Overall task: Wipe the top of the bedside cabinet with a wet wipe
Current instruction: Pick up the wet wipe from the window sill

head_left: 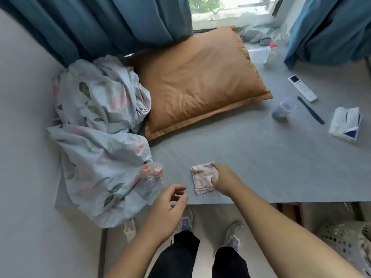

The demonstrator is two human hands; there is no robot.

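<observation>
Grey worktop (251, 153) of the bedside cabinet, seen from above, with blue curtains (100, 23) and a window behind. The right hand (224, 179) presses a folded, flower-printed wipe (202, 177) flat against the worktop near its front edge, fingers spread over the wipe's right side. The left hand (168, 207) hovers just off the front edge, holding nothing, fingers loosely curled and half open.

A crumpled floral sheet (96, 127) and an orange pillow (198, 81) cover the left and rear of the worktop; a clear packet with two pink pieces (151, 173) lies just left of the wipe. A remote control (302, 88), plastic cup (283, 110), dark nail file (311, 110) and tissue pack (345, 123) sit well apart at the right.

The step in hand appears to be wiping the bare front strip. It is best done with a flat palm, even downward pressure and overlapping strokes running parallel to the edge. The free hand would serve best by lifting the packet and the sheet's hem clear, so that no covered patch is missed.
</observation>
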